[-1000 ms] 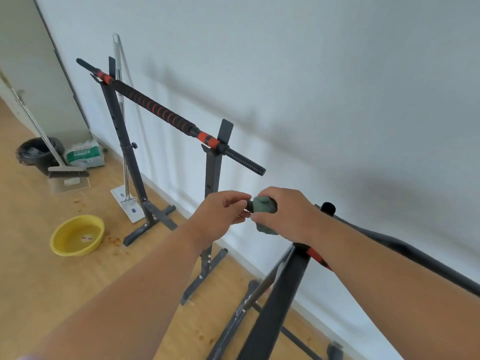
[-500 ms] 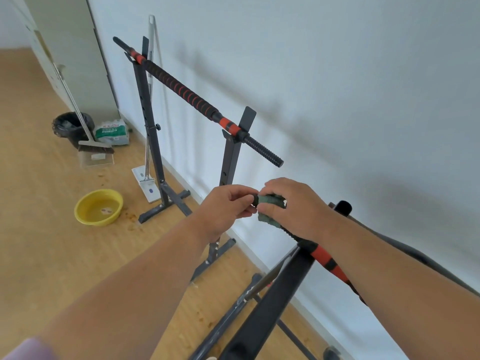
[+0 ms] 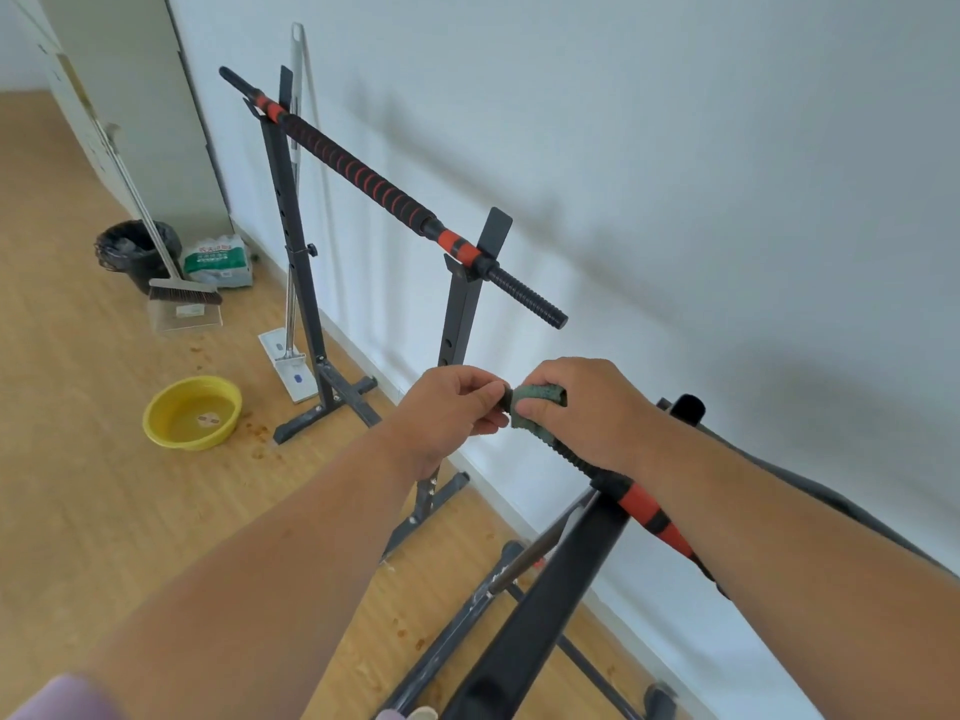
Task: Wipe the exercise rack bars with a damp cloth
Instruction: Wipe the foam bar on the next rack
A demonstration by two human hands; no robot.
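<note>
The right hand clenches the green cloth around the threaded end of the near bar; the left hand pinches the cloth's loose end just beside that grip. Judging by this, wiping is at the near bar's tip, and the foam length behind the grip and the far bar beyond it look untouched. The bar end is free ahead of the grip; the wall runs close on its right, open floor to its left.
</note>
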